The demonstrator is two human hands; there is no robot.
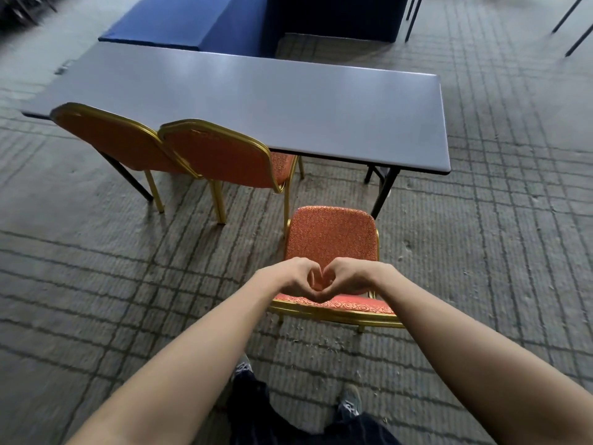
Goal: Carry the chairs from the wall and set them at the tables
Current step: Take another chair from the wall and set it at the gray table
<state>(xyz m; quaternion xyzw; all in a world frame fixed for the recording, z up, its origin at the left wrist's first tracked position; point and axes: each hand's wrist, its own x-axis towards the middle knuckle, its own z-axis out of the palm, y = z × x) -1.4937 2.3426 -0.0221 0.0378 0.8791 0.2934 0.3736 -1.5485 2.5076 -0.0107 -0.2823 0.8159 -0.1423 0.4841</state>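
Note:
A red-orange padded chair with a gold frame [330, 236] stands on the carpet right in front of me, facing the right end of a long grey folding table [256, 101], a short way back from its edge. Above the chair's backrest my left hand [295, 277] and my right hand [349, 276] meet with curled fingers and joined thumbs, forming a heart shape. Neither hand grips the chair. Two matching chairs [112, 139] [221, 155] stand side by side at the table's near left, seats tucked under it.
Behind the grey table is a table draped in blue cloth [173, 24]. Thin black table legs [571, 14] show at the top right, and dark blurred furniture [19, 11] at the top left. Patterned grey carpet spreads on both sides. My shoes [349, 403] are below.

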